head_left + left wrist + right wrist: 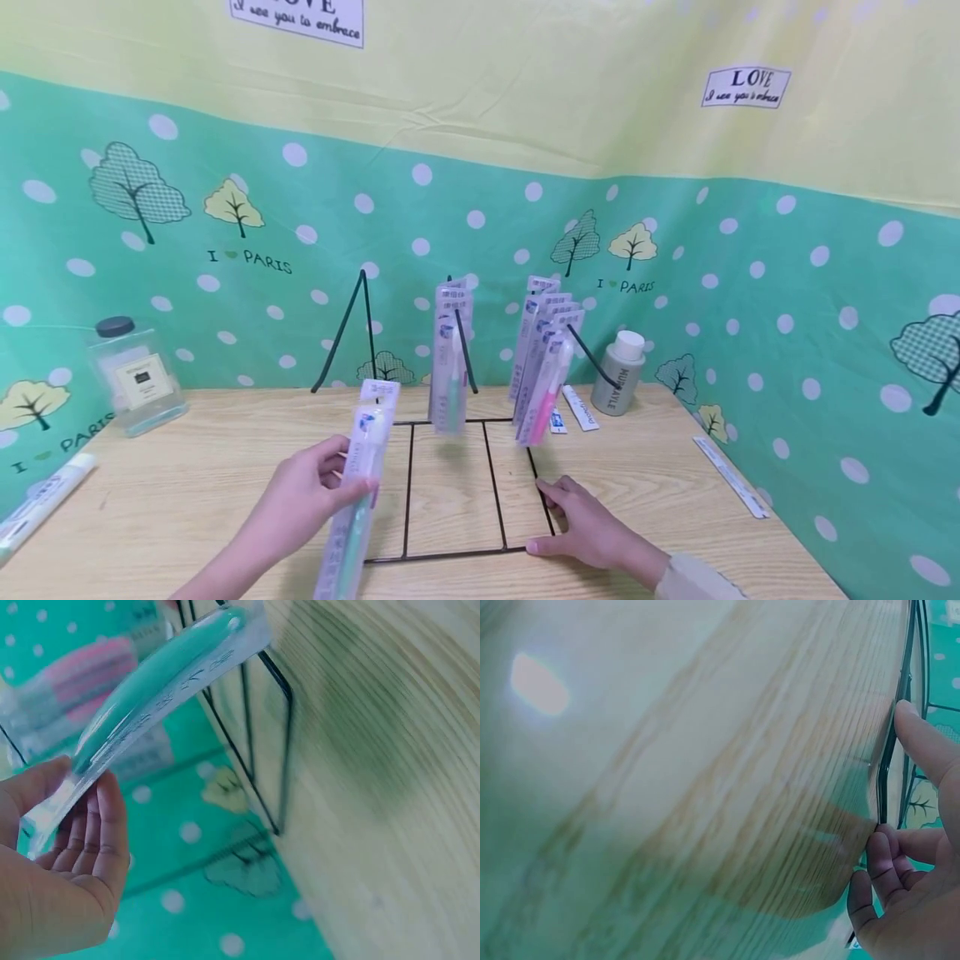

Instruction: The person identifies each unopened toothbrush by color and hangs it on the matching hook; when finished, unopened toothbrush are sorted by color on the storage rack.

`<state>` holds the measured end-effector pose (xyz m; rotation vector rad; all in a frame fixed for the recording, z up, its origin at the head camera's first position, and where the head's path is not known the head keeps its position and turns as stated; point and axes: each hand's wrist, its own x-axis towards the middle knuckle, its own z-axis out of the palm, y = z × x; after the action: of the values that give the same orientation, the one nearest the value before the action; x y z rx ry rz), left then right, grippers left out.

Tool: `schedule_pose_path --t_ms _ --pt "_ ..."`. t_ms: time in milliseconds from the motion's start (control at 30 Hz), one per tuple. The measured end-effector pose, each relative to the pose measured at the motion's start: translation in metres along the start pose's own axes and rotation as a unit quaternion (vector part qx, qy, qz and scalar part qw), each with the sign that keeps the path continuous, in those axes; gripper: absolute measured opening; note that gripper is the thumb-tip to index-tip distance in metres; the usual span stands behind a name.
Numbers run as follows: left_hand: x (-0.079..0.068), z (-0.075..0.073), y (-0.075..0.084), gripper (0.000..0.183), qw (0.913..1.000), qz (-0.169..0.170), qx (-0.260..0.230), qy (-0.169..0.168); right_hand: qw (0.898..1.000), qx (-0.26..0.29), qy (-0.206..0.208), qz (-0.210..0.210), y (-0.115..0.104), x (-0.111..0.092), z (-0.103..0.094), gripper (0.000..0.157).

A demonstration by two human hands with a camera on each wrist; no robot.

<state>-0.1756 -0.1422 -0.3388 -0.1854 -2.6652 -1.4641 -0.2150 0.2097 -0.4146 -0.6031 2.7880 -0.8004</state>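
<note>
My left hand (303,500) pinches a packaged toothbrush (352,517) with a green handle between thumb and fingers, its clear pack slanting in front of the left part of a black wire rack (408,492). The left wrist view shows the handle (150,682) pointing away from the palm. My right hand (592,525) holds the rack's front right corner, thumb on the front bar and fingers at the side bar. Packaged green toothbrushes (452,367) hang on the middle hook. Several packs, the front one a pink toothbrush (551,387), hang on the right hook.
Behind the rack to the right stand a grey bottle (619,375) and two small tubes (581,408). A clear square bottle (138,379) and a white tube (45,500) are at the left. A flat white strip (731,477) lies by the right curtain.
</note>
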Motion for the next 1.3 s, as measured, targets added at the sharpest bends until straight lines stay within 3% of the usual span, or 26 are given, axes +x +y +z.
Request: schedule_pose_path --t_ms 133,333,467,600,700,933,1300 --pt "-0.007 0.011 0.017 0.048 0.9977 0.052 -0.025 -0.036 1.0 0.003 -0.001 0.004 0.001 0.0 0.0 0.09" --pt "-0.018 0.022 0.037 0.037 0.9836 0.141 -0.057 -0.097 1.0 0.003 0.004 -0.001 -0.002 -0.001 0.0 0.09" --pt "-0.023 0.028 0.05 0.025 0.9744 0.19 -0.046 -0.111 1.0 0.0 0.007 -0.006 -0.003 -0.001 0.0 0.09" --pt "-0.025 0.033 0.06 0.023 0.968 0.226 -0.038 -0.103 1.0 -0.014 0.011 -0.005 -0.002 -0.002 -0.001 0.091" --pt "-0.024 0.036 0.066 0.029 0.9685 0.229 -0.046 -0.085 1.0 -0.021 0.012 -0.001 -0.002 -0.001 -0.001 0.092" --pt "-0.017 0.042 0.074 0.035 0.9803 0.174 -0.077 -0.053 1.0 0.003 -0.008 0.02 -0.003 0.001 -0.001 0.09" --pt "-0.011 0.051 0.076 0.03 0.9806 0.155 -0.112 -0.04 1.0 -0.004 -0.006 0.013 -0.003 -0.001 -0.002 0.09"
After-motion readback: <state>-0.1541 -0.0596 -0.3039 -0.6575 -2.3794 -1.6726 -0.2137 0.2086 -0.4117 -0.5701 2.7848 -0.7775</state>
